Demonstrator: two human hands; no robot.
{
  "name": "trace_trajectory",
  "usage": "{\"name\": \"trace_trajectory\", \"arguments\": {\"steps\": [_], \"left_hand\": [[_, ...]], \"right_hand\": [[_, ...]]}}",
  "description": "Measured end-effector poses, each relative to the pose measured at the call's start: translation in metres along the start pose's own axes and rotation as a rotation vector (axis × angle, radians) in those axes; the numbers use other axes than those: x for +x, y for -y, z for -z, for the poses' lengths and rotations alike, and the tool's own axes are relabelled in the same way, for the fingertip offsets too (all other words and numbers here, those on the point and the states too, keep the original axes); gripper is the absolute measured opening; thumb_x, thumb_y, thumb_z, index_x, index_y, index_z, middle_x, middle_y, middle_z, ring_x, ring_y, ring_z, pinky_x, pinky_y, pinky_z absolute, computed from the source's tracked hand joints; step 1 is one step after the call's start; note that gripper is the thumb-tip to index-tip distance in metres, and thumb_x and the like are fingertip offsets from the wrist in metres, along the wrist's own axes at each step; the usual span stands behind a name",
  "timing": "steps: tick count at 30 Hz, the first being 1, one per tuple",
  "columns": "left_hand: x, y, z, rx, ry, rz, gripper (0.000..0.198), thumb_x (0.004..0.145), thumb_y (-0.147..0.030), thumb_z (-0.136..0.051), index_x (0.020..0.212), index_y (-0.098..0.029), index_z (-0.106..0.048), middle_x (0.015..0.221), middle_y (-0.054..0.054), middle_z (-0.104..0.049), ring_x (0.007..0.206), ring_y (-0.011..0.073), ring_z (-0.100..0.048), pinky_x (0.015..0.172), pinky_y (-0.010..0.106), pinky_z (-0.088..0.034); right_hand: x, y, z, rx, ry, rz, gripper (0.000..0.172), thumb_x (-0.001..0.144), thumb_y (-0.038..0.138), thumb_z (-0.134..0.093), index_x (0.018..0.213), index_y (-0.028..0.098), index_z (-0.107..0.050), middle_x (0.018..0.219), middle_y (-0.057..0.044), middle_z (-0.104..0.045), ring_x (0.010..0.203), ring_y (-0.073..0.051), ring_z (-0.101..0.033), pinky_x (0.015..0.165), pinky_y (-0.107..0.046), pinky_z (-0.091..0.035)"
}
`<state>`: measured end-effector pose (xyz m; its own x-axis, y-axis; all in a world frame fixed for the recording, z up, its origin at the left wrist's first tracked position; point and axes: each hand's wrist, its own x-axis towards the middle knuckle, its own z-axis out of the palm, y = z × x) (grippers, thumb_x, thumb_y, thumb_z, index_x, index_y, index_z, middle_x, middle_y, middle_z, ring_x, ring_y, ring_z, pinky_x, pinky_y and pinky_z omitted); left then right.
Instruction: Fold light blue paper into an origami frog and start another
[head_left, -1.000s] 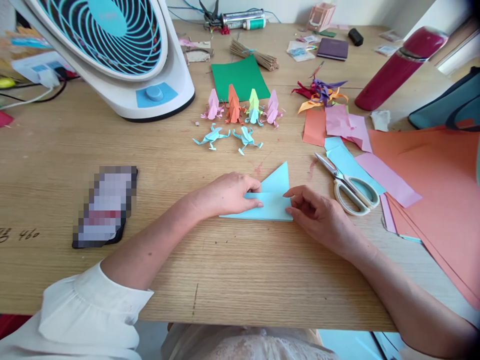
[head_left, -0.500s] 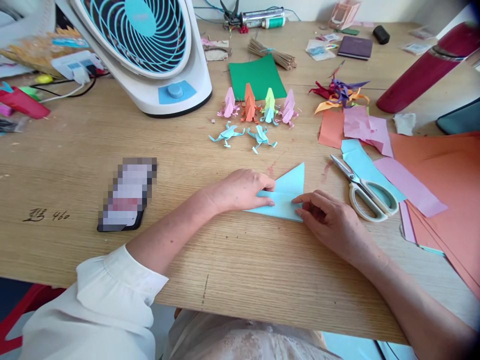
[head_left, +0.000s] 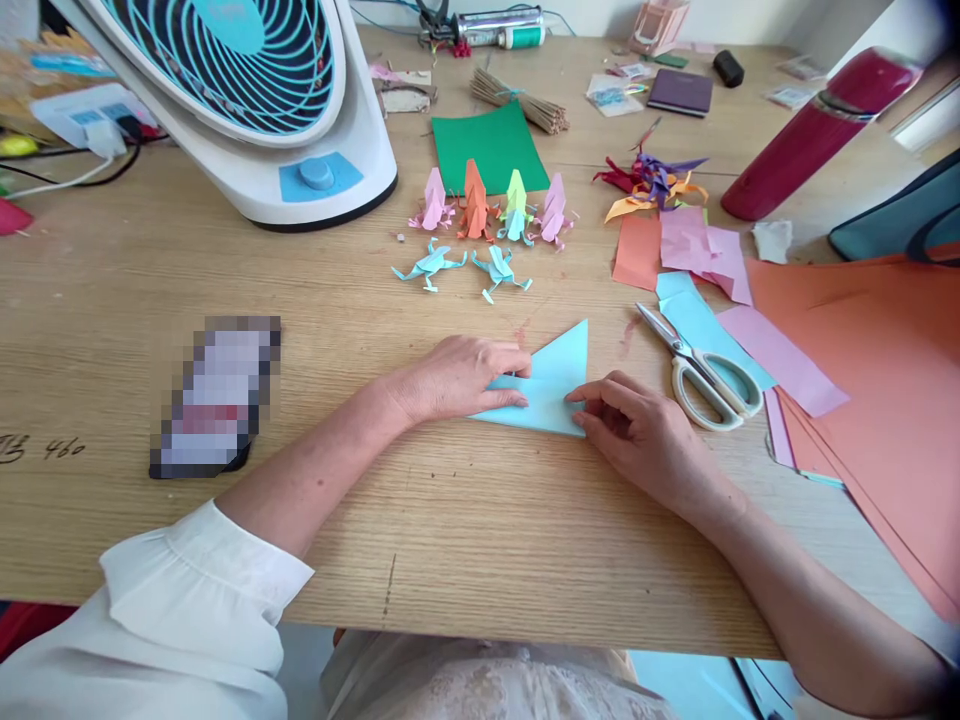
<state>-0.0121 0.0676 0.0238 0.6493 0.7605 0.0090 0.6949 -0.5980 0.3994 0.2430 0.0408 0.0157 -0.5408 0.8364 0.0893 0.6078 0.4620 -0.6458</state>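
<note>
A light blue sheet of origami paper [head_left: 559, 385], folded into a triangle, lies on the table in front of me. One corner points up and away, and a crease or folded edge runs across its middle. My left hand [head_left: 469, 378] holds the paper's left part, thumb on the near layer and curled fingers on the far side, covering that corner. At the right edge, my right hand [head_left: 637, 425] has thumb and index finger closed on the paper. Its other fingers are tucked in. White-handled scissors [head_left: 705, 375] lie just beyond the right hand.
Several folded paper frogs [head_left: 476, 200] stand beyond the paper, before a green sheet [head_left: 487, 150]. A fan [head_left: 322, 180] is at back left, a phone [head_left: 217, 395] nearer. Paper cranes [head_left: 656, 180], a red flask [head_left: 802, 145] and orange sheets [head_left: 885, 380] occupy the right.
The view has turned slightly right, so everything sits further left in the picture. Both hands keep about the same hold on the blue paper.
</note>
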Motion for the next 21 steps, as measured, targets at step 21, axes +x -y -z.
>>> {"name": "trace_trajectory", "arguments": {"steps": [21], "left_hand": [[0.010, 0.014, -0.001, -0.212, 0.002, 0.019, 0.022, 0.077, -0.039, -0.073, 0.083, -0.018, -0.067, 0.085, -0.002, -0.067, 0.076, 0.0122, -0.059, 0.065, 0.023, -0.035]], "right_hand": [[0.004, -0.004, -0.004, -0.025, -0.054, 0.272, 0.021, 0.092, 0.016, -0.054, 0.102, 0.025, -0.070, 0.101, -0.008, -0.064, 0.088, -0.020, -0.063, 0.076, -0.034, -0.053]]}}
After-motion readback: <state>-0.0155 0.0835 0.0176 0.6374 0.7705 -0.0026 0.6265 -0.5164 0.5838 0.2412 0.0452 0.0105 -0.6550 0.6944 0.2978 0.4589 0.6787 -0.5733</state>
